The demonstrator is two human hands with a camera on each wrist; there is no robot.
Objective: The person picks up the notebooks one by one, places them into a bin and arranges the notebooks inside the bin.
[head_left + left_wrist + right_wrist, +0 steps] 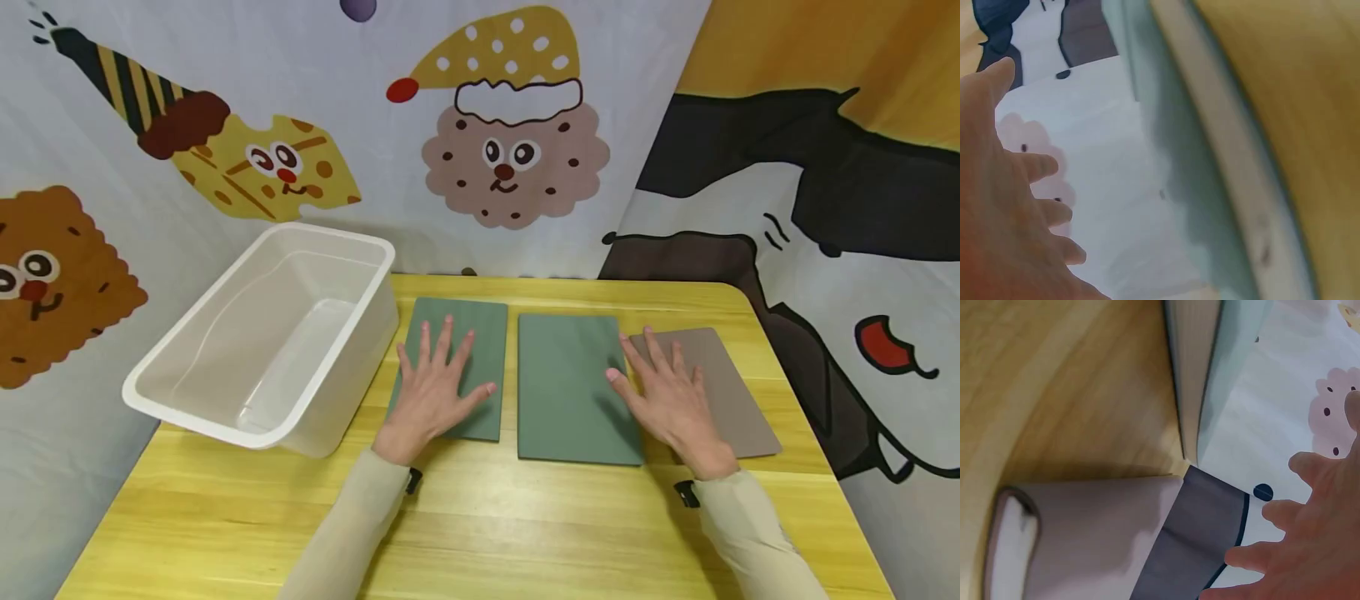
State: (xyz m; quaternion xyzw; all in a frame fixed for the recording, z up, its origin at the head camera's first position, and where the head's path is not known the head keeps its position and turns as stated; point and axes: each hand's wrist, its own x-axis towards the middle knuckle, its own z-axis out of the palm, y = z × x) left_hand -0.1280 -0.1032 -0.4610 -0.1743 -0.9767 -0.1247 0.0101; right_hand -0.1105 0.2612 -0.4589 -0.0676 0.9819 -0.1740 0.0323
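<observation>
Both grips flat, fingers spread: left hand (431, 392) on left green sheet (480, 337), right hand (671, 400) across middle green sheet (562, 383) & brown sheet (731, 383). Sheets look thin, light, bendy, prob slick on tabletop (487, 517); best pinched at an edge.

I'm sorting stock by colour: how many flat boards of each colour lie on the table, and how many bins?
Green boards: 2 (left one under the left hand, middle one)
Brown board: 1, under the right hand
White bin: 1
Total: 4
</observation>
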